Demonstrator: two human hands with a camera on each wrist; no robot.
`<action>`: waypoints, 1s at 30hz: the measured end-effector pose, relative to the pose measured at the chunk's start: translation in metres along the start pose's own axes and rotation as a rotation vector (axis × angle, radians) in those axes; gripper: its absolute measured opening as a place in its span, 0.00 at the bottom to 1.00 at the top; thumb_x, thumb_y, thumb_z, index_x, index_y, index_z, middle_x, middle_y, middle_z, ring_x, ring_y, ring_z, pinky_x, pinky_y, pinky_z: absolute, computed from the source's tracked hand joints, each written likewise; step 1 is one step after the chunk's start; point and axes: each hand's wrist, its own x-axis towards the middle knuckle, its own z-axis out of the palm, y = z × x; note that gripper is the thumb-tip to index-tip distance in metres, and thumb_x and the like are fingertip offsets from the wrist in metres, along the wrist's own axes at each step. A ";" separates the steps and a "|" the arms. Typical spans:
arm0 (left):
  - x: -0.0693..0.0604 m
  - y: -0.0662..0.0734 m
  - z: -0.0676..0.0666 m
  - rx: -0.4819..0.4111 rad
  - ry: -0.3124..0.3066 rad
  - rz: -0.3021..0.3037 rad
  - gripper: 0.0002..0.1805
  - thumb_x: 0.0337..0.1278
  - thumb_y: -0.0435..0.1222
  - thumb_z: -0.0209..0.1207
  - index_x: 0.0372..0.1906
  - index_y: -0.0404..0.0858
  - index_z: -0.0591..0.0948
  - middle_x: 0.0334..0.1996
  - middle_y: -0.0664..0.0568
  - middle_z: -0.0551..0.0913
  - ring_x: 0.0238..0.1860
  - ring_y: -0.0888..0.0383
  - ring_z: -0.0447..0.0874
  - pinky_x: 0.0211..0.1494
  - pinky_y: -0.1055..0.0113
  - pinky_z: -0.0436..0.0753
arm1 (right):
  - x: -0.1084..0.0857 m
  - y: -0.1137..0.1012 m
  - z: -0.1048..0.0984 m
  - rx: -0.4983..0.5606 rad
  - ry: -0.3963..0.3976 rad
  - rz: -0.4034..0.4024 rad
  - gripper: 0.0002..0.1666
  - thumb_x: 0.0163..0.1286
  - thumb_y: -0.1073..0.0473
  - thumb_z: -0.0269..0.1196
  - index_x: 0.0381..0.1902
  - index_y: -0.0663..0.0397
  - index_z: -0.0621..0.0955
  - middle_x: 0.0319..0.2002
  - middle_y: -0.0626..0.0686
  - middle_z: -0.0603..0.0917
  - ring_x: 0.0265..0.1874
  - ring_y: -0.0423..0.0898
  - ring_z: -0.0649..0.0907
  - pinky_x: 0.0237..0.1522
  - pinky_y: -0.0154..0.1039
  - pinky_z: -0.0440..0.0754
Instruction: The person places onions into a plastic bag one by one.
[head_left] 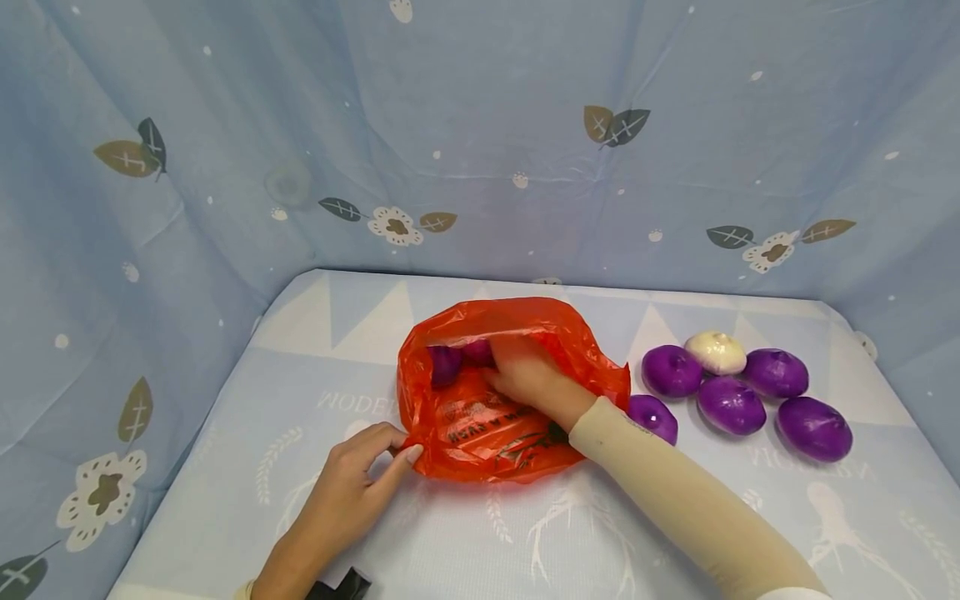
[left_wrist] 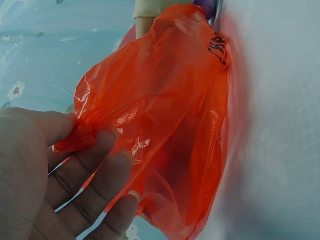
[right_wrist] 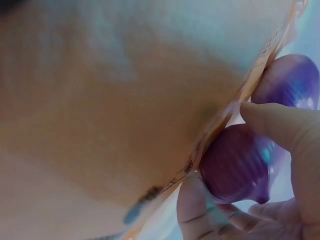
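A red plastic bag [head_left: 487, 433] lies with its mouth spread wide, two purple onions [head_left: 446, 365] visible inside at the left. My left hand [head_left: 348, 492] pinches the bag's near-left rim; in the left wrist view, the thumb and fingertips of that hand [left_wrist: 75, 170] hold the red plastic [left_wrist: 165, 100]. My right hand [head_left: 525, 371] reaches inside the bag, its fingertips partly hidden in the head view. The right wrist view has the thumb and fingers of this hand [right_wrist: 280, 175] around a purple onion [right_wrist: 237, 162], with another purple onion [right_wrist: 290, 82] beside it.
Several purple onions [head_left: 732, 406] and one white onion [head_left: 715, 352] lie on the table [head_left: 285, 375] to the right of the bag. One purple onion [head_left: 652, 418] is close to the bag's right edge. A patterned blue curtain [head_left: 480, 150] stands behind the table.
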 end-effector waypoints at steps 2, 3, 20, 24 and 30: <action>0.000 0.000 0.000 0.000 -0.001 0.000 0.03 0.69 0.38 0.68 0.39 0.45 0.85 0.35 0.69 0.81 0.37 0.66 0.80 0.42 0.66 0.85 | -0.001 -0.001 0.000 0.023 0.031 -0.011 0.31 0.65 0.66 0.71 0.63 0.59 0.72 0.54 0.55 0.80 0.54 0.52 0.80 0.66 0.47 0.77; 0.000 0.000 0.000 -0.002 0.000 0.002 0.03 0.69 0.38 0.68 0.39 0.45 0.85 0.35 0.69 0.81 0.37 0.66 0.80 0.42 0.66 0.85 | -0.002 -0.002 0.000 0.028 0.047 -0.014 0.32 0.65 0.66 0.71 0.64 0.58 0.72 0.55 0.54 0.80 0.55 0.52 0.80 0.67 0.47 0.76; 0.000 0.001 0.000 -0.012 -0.002 0.019 0.11 0.66 0.32 0.70 0.39 0.52 0.82 0.35 0.68 0.82 0.38 0.66 0.80 0.43 0.70 0.82 | -0.050 -0.060 -0.026 -0.205 -0.028 0.136 0.57 0.67 0.47 0.74 0.80 0.62 0.56 0.69 0.63 0.70 0.61 0.62 0.79 0.56 0.56 0.84; 0.000 0.001 0.000 -0.016 0.001 0.029 0.06 0.67 0.34 0.69 0.39 0.48 0.83 0.36 0.66 0.82 0.38 0.66 0.81 0.44 0.71 0.83 | -0.067 -0.070 -0.036 -0.133 -0.067 0.131 0.57 0.68 0.45 0.73 0.82 0.60 0.55 0.74 0.61 0.67 0.69 0.60 0.74 0.64 0.55 0.79; 0.000 0.000 0.000 -0.028 0.007 0.035 0.03 0.70 0.36 0.67 0.39 0.44 0.84 0.35 0.64 0.83 0.38 0.64 0.80 0.43 0.68 0.83 | -0.093 -0.074 -0.058 -0.002 -0.078 0.116 0.57 0.67 0.42 0.73 0.82 0.55 0.58 0.77 0.56 0.67 0.75 0.54 0.68 0.72 0.53 0.68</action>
